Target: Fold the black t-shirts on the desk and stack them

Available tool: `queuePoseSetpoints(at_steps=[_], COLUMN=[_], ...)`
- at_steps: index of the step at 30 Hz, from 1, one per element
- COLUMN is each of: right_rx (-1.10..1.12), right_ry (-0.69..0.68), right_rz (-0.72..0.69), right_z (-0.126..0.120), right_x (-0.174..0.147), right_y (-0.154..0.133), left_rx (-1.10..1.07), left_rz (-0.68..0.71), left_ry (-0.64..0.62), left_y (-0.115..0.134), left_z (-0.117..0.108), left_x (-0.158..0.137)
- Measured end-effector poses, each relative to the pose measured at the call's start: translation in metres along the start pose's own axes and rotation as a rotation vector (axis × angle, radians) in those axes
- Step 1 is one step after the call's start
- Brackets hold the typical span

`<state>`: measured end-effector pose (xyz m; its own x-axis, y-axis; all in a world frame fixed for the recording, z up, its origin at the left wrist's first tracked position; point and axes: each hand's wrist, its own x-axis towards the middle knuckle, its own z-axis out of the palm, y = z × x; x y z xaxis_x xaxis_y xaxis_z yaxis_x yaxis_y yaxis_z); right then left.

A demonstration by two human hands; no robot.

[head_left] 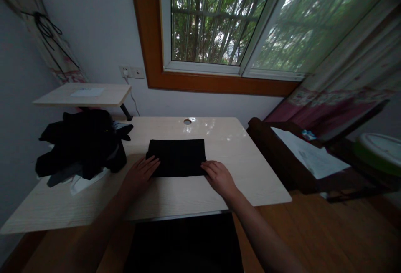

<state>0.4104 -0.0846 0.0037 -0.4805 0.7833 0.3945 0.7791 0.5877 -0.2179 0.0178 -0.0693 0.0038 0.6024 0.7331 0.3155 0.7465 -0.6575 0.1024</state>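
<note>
A black cloth folded into a flat rectangle lies on the pale wooden desk in front of me. My left hand rests on its left edge, fingers outstretched and slightly spread, palm down. At the right edge, my right hand touches the cloth with its fingertips. Those fingers are extended and close together, and the hand looks open. The thumb of my left hand is largely hidden. To the left of my left hand, a loose heap of mostly black clothes covers part of the desk.
A small raised shelf with a paper on it stands behind the heap. A round cable hole sits near the desk's back edge, below the window. Beyond the desk's right side is a dark brown piece of furniture with papers on it.
</note>
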Motion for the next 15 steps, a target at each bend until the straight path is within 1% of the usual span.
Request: queuePoseSetpoints(at_steps=[5, 9, 12, 15], right_rx=[-0.014, 0.014, 0.076, 0.123], right_ry=[-0.012, -0.015, 0.036, 0.105], right_rz=[-0.018, 0.018, 0.081, 0.111], right_z=[-0.001, -0.013, -0.024, -0.028], right_x=[-0.005, -0.005, 0.0, 0.015], right_y=[0.004, 0.006, 0.004, -0.006], left_rx=[-0.033, -0.077, -0.098, -0.09], left_rz=[0.013, 0.028, 0.04, 0.032], left_ry=[-0.038, -0.079, -0.095, -0.06], left_y=[-0.002, -0.003, -0.003, 0.001], left_z=[-0.002, -0.016, -0.028, -0.033], left_x=[-0.002, -0.003, 0.0, 0.014])
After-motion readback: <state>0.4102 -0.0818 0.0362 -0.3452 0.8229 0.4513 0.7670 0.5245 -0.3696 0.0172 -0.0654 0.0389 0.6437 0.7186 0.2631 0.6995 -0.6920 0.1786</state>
